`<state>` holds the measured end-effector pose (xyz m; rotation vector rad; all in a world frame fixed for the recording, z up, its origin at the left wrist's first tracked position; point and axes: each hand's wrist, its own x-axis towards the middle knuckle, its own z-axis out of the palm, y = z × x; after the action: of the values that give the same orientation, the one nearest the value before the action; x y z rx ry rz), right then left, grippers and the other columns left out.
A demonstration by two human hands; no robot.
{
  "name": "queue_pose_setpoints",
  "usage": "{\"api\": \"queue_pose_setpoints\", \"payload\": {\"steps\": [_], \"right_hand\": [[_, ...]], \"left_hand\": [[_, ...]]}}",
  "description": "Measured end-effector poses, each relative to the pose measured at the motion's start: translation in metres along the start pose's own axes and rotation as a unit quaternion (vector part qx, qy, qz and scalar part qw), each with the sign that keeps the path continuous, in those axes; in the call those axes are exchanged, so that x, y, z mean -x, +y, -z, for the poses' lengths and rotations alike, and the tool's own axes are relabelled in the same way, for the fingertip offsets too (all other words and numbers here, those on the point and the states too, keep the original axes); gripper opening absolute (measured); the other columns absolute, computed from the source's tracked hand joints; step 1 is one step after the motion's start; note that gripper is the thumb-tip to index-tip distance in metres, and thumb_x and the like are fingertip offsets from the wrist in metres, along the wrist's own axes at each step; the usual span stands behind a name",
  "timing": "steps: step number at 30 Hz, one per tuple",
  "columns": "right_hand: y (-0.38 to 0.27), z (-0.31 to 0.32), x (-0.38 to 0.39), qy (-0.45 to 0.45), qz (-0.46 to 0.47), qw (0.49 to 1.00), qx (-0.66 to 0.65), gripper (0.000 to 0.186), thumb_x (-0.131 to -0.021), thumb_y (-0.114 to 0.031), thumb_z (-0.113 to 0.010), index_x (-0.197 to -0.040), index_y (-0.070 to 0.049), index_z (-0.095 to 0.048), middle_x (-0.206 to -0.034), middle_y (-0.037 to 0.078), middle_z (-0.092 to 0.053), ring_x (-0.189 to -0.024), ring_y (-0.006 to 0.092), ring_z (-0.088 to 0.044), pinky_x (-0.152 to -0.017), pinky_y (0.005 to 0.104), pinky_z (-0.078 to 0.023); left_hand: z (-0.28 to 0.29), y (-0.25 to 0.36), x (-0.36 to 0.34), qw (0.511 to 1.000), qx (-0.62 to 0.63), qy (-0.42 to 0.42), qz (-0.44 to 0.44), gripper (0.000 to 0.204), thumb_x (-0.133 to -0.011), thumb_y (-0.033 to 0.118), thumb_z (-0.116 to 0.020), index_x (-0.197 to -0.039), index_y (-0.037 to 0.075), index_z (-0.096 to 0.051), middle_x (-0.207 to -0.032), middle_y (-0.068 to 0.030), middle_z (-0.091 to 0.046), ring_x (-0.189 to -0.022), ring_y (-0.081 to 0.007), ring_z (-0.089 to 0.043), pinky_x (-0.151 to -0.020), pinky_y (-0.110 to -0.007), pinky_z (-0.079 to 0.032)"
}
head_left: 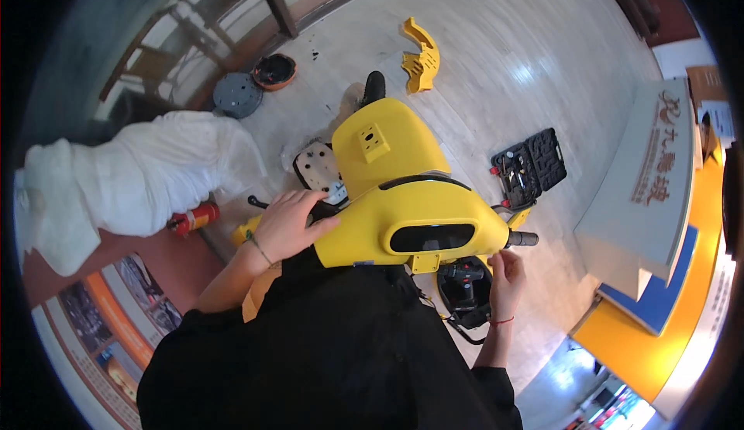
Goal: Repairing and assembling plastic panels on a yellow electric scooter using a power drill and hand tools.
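- Hands frame a yellow scooter [387, 151] seen from above, with the person in a black top standing at its handlebar end, near the bottom of the view.
- The left hand [288, 224] lies spread and flat on the left shoulder of the yellow handlebar cover [418, 224], fingers wrapped over its edge rather than closed around anything; it looks placed there to steady the panel.
- The right hand [505, 275] sits low on the right, just under the dark right grip [524, 238], fingers loosely curled. Whether it pinches a small part cannot be told.
- A dark oval display window [432, 238] faces the person in the middle of the cover.
- Below the cover, near the right hand, a black power tool [465, 286] rests in an open dark bag, within easy reach.
- An open black tool case [529, 168] lies on the floor to the right of the scooter.
- A removed yellow body panel [421, 56] lies on the pale floor far ahead.
- To the left sit a white cloth bundle [132, 178] and a red fire extinguisher [194, 218].
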<state>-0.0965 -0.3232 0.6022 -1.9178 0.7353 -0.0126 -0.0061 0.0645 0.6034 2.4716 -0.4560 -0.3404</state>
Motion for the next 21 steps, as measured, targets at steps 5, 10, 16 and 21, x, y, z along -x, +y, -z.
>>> {"api": "queue_pose_setpoints", "payload": {"steps": [5,10,16,21], "right_hand": [[-0.092,-0.084,-0.038,-0.108,0.298,0.927,0.199,0.032,-0.079,-0.015,-0.068,-0.104,0.003,-0.057,-0.099,0.017,-0.061,-0.093,0.0275,-0.059,-0.084,0.0343,-0.045],[-0.149,-0.174,-0.025,-0.319,0.423,0.748,0.399,0.055,-0.075,-0.047,-0.066,-0.104,-0.001,-0.06,-0.097,0.02,-0.062,-0.097,0.0333,-0.058,-0.089,0.0398,-0.043],[-0.172,-0.214,-0.025,-0.528,0.297,0.593,0.53,0.074,-0.066,-0.067,-0.063,-0.103,-0.003,-0.062,-0.092,0.018,-0.064,-0.096,0.0315,-0.06,-0.088,0.0392,-0.043],[-0.17,-0.232,-0.013,-0.594,0.329,0.541,0.496,0.076,-0.06,-0.069,-0.067,-0.096,-0.002,-0.062,-0.089,0.017,-0.064,-0.09,0.0325,-0.062,-0.083,0.0387,-0.046]], "left_hand": [[0.003,0.016,0.06,0.979,0.113,0.172,-0.003,0.031,-0.072,0.015,-0.072,-0.093,0.003,-0.053,-0.094,-0.0096,-0.055,-0.084,-0.0277,-0.055,-0.075,-0.035,-0.045],[-0.037,-0.007,0.115,0.911,0.378,0.052,0.157,0.015,-0.078,0.011,-0.07,-0.083,0.001,-0.06,-0.079,-0.0086,-0.057,-0.063,-0.0174,-0.059,-0.057,-0.026,-0.047],[-0.01,-0.001,0.106,0.901,0.403,-0.042,0.156,0.022,-0.077,0.023,-0.071,-0.085,0.004,-0.063,-0.087,-0.0079,-0.061,-0.078,-0.0236,-0.061,-0.072,-0.032,-0.049],[-0.011,-0.006,0.068,0.993,0.036,0.062,0.097,0.087,-0.067,0.062,-0.067,-0.116,-0.007,-0.048,-0.111,-0.019,-0.056,-0.113,-0.0294,-0.049,-0.102,-0.042,-0.031]]}}
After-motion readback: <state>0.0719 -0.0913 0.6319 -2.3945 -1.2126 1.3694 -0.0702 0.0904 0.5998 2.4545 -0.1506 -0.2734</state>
